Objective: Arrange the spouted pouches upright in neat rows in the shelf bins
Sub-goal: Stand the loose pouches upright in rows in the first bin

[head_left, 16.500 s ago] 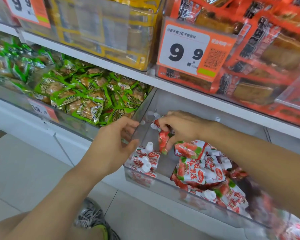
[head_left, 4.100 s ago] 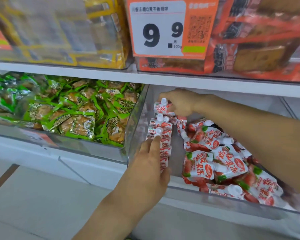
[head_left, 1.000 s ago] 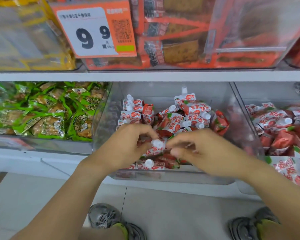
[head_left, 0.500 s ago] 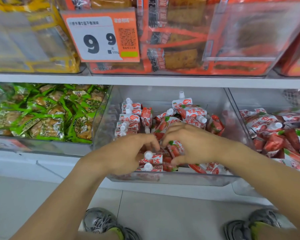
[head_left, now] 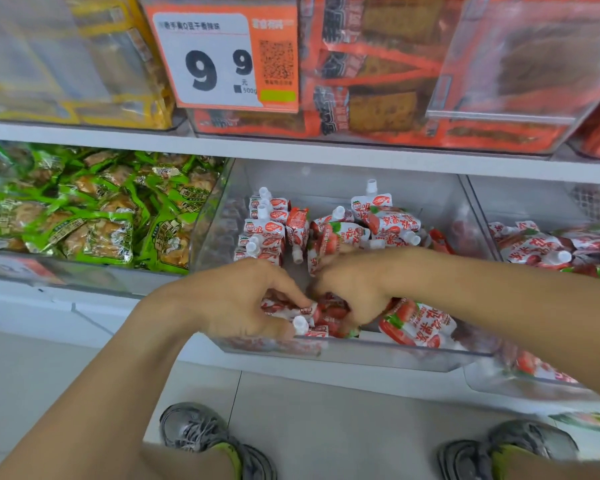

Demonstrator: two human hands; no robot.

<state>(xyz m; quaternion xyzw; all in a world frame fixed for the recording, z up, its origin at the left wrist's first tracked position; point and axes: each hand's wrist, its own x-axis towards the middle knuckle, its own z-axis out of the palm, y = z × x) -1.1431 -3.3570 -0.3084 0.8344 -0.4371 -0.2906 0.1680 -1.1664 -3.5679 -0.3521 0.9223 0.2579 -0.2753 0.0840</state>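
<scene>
A clear plastic shelf bin (head_left: 378,356) holds red-and-white spouted pouches with white caps. Several pouches (head_left: 262,226) stand upright in a row along its left wall. Others lie in a loose heap (head_left: 381,223) at the back right, and one lies flat (head_left: 418,323) at the front right. My left hand (head_left: 238,303) pinches the top of a pouch (head_left: 309,322) at the front left of the bin. My right hand (head_left: 352,287) grips a red pouch (head_left: 333,311) beside it, fingers curled down into the bin. Both hands nearly touch.
A bin of green snack packs (head_left: 94,216) sits to the left. Another bin with more spouted pouches (head_left: 551,247) is on the right. Orange and yellow packs fill the shelf above, behind a 9.9 price tag (head_left: 219,60). My shoes (head_left: 205,441) stand on the tiled floor.
Both hands have dropped lower toward the front of the bin. The right hand has curled further down over a red pouch. The view has tilted slightly.
</scene>
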